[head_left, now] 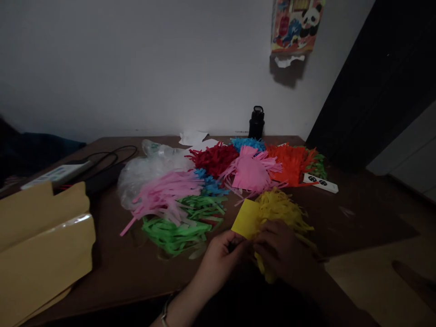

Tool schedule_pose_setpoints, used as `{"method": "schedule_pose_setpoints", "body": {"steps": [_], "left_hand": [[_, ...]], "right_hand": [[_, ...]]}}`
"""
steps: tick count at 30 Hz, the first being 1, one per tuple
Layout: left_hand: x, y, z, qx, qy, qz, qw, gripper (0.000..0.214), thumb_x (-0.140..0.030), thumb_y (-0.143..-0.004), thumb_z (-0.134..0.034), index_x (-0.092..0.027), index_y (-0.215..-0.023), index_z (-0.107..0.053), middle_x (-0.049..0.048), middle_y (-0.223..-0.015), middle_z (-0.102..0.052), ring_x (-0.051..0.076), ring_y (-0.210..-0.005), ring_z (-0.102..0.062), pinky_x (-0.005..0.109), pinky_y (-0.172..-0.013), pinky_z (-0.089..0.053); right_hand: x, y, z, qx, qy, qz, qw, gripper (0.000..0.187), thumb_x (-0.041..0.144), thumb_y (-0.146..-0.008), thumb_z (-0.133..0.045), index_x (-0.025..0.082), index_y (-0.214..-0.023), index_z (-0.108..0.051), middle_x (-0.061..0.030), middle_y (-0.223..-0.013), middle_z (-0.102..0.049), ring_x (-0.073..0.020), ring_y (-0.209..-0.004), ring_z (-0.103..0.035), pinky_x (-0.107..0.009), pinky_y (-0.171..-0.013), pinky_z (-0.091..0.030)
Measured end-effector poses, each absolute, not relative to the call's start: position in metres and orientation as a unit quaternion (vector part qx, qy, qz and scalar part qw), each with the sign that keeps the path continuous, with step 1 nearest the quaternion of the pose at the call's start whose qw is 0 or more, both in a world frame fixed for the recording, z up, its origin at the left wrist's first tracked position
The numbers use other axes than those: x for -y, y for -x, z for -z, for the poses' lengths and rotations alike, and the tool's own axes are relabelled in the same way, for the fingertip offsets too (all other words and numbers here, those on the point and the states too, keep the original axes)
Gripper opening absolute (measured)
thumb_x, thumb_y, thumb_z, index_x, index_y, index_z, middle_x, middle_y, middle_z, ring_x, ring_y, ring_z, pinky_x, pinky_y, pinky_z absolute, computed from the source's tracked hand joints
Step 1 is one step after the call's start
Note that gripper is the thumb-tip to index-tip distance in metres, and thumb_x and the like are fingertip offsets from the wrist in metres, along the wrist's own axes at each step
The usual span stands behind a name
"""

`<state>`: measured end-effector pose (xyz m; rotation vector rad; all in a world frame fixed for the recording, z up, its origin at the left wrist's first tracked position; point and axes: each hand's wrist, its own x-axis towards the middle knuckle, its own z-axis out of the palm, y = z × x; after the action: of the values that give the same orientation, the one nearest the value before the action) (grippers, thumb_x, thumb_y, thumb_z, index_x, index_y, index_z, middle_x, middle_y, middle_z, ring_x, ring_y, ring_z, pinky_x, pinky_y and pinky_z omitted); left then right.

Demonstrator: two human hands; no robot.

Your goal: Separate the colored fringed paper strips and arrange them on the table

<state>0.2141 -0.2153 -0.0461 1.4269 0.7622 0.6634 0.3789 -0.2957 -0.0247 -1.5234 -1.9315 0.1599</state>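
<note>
A yellow fringed paper piece (248,219) with a flat uncut part and long cut strips (284,210) lies at the front of the table. My left hand (225,254) pinches the near edge of its flat part between thumb and fingers. Over the yellow strips is my right hand (281,247), its fingers bent and closed on them; the fingertips are partly hidden in dim light. Just beyond sits a pink fringed paper bundle (252,170). Left of my hands lie green paper strips (177,234) and a paler pink fringe (170,193).
Red (216,159), blue (248,144) and orange fringes (289,163) fill the table's back, before a black bottle (256,123). A clear plastic bag (146,168), a power strip (56,175) and brown envelopes (44,245) are at left. A white box (320,182) lies right.
</note>
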Motion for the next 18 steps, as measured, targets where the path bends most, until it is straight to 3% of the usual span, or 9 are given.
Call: {"method": "schedule_pose_setpoints", "body": {"steps": [7,18], "left_hand": [[0.2155,-0.2099,0.0491,-0.313,-0.660,-0.283,0.621,0.021,-0.033,-0.082,-0.062,-0.015,-0.073,-0.066,0.0008,-0.068,-0.061,0.014,-0.063,-0.051,0.022,-0.058,-0.041],[0.2177,-0.2093,0.0480,-0.290,-0.664,-0.300,0.620,0.016,-0.027,-0.081,-0.062,-0.015,-0.074,-0.069,0.0014,-0.071,-0.067,0.014,-0.065,-0.056,0.022,-0.061,-0.045]], "right_hand": [[0.2975,-0.3785,0.0307,0.716,0.589,-0.016,0.375,0.004,0.016,-0.087,-0.061,0.020,-0.088,-0.063,-0.0051,-0.093,-0.062,-0.0207,-0.089,-0.056,-0.035,-0.079,-0.046],[0.3000,-0.3794,0.0262,0.733,0.566,-0.033,0.375,0.005,0.017,-0.089,-0.061,0.021,-0.091,-0.061,-0.0047,-0.093,-0.062,-0.0215,-0.090,-0.056,-0.037,-0.079,-0.046]]}}
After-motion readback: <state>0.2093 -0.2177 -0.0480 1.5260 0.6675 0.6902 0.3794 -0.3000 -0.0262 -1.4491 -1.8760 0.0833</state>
